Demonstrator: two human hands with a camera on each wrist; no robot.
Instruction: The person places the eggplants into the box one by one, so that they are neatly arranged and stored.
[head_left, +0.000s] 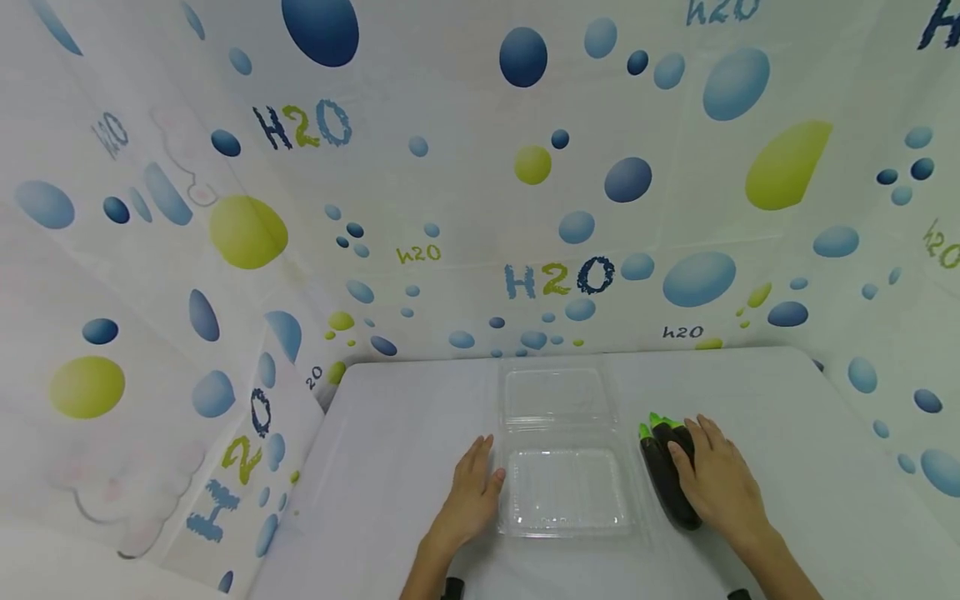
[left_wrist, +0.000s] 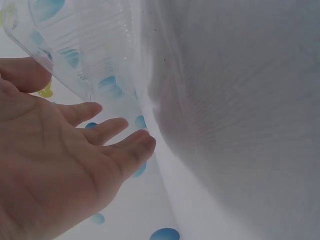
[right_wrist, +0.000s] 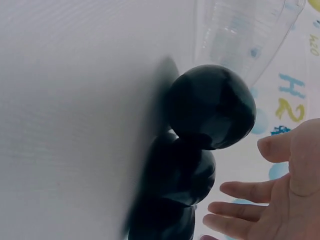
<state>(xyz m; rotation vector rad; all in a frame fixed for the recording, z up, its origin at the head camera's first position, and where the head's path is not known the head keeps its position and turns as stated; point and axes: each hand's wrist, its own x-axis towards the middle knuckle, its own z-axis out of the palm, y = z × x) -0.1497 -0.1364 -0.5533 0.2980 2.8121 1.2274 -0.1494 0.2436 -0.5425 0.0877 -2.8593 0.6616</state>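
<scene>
A clear plastic clamshell box [head_left: 567, 492] lies with its lid folded back on the white table. Beside its left edge is my left hand [head_left: 471, 492], fingers extended, thumb at the rim; whether it touches cannot be told. To the right of the box, dark eggplants [head_left: 667, 479] with green stem ends lie side by side. Over them reaches my right hand [head_left: 720, 479], thumb apart from the fingers. In the right wrist view three rounded eggplant ends [right_wrist: 212, 107] show, and the loosely extended fingers [right_wrist: 245, 191] hover near them without gripping. Contact is unclear.
The white table [head_left: 405, 417] ends at the back against a hanging cloth [head_left: 457, 192] printed with blue and green dots and lettering. The box lid [head_left: 555, 395] lies toward the table's far edge. More printed cloth hangs at the left side.
</scene>
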